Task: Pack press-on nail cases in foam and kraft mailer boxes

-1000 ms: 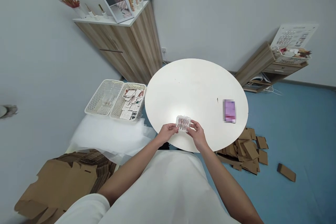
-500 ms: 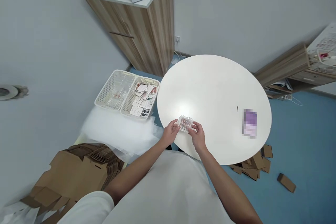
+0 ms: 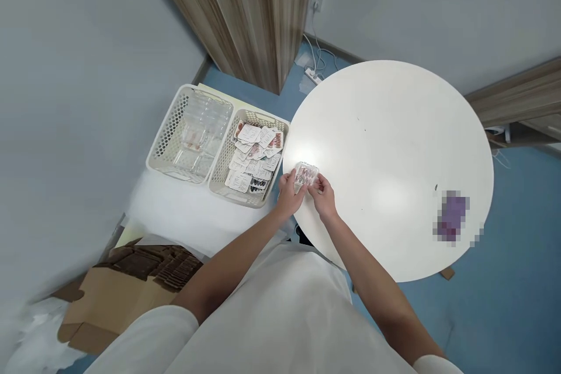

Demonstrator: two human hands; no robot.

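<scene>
Both my hands hold a small clear plastic case with reddish and dark nail-shaped pieces inside, over the left edge of the round white table [image 3: 394, 128]. My left hand [image 3: 289, 194] grips the left side of the clear case [image 3: 306, 173], thumb and fingers closed on it. At the right side of the case my right hand [image 3: 323, 195] pinches its lower corner. Left of the table, a white basket [image 3: 213, 186] holds many small printed cards [image 3: 250, 155]. The basket [image 3: 153, 152] beside it contains clear plastic cases [image 3: 197, 128].
White soft sheets [image 3: 175, 204] lie before the baskets. Flattened brown cardboard boxes [image 3: 114, 298] are at the lower left. A blurred purple item [image 3: 453, 215] rests on the table's right side. A wooden cabinet [image 3: 263, 17] and a power strip [image 3: 312, 76] are behind.
The view has tilted down and turned left, so the baskets appear larger and the cabinet top has left the picture. Both hands still hold the clear case.
</scene>
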